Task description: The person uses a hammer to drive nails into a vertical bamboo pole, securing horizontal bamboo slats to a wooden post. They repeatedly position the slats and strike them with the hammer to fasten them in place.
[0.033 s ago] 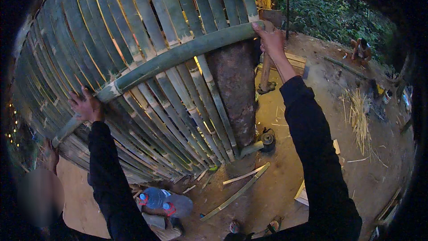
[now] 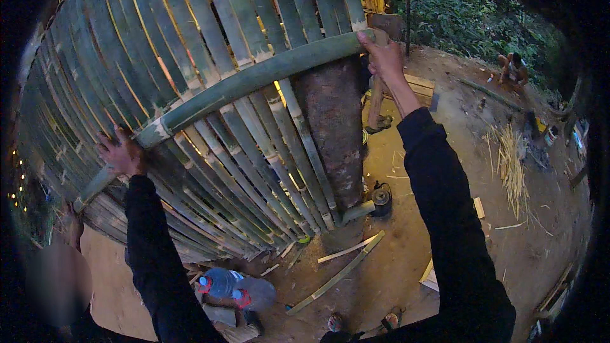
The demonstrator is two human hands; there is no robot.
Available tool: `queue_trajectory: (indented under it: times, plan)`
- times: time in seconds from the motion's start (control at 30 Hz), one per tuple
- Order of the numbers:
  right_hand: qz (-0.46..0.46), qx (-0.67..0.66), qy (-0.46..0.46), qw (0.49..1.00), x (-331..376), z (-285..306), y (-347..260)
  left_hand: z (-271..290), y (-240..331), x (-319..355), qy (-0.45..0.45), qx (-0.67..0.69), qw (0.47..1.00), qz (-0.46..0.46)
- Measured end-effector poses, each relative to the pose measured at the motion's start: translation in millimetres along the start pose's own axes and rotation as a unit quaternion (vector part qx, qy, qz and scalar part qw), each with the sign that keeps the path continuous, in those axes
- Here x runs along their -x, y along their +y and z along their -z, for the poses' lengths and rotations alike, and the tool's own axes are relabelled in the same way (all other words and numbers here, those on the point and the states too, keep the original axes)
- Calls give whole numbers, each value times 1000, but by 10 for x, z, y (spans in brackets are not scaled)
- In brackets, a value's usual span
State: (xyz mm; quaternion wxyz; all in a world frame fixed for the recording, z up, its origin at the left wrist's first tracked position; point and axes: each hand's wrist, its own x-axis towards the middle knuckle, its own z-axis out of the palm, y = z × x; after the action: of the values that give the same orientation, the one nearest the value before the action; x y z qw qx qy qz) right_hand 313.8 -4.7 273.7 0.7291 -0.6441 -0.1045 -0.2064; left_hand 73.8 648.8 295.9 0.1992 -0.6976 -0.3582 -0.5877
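A wall of green bamboo slats [image 2: 216,25] fills the upper left. Across it curves a split bamboo rail [image 2: 254,77]. My left hand [image 2: 122,154] rests on the rail and slats, fingers spread and nothing in its grasp. At the rail's right end is my right hand [image 2: 386,58], its thumb against the bamboo. Its fingers curl round the wooden handle of what looks like a hammer [image 2: 376,103], dark head hanging down; the grip is partly hidden. Another person's hand [image 2: 71,225] is by the rail's left end.
Two large water bottles [image 2: 222,282] stand below the wall. Bamboo strips [image 2: 343,276] lie on the dirt floor. A dark kettle-like pot [image 2: 381,198] is right of the wall's foot. Farther off are a straw-coloured strip pile [image 2: 510,174] and a crouching person [image 2: 512,70].
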Motion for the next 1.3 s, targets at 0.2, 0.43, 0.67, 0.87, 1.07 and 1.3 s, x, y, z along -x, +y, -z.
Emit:
queue_trajectory:
  times: [0.2, 0.43, 0.67, 0.87, 1.07, 1.3]
  plan:
    - [47, -104, -37, 993, 93, -116, 43, 19, -229, -79, 42, -8, 996, -76]
    - [59, 37, -31, 997, -99, -73, 111, -94, -349, -147, 48, 70, 991, -99]
    - [75, 51, -25, 996, -169, 16, 241, -115, -76, -59, 67, 22, 991, -115]
    - [43, 70, -21, 996, -197, 122, 226, 128, 387, 110, 36, -87, 990, -101]
    - [73, 88, 12, 993, -533, 144, 667, 831, 1229, 151, -66, 152, 975, 149]
    - [242, 143, -35, 959, -1663, 697, 1224, 1136, 1455, 80, -29, 256, 952, 163]
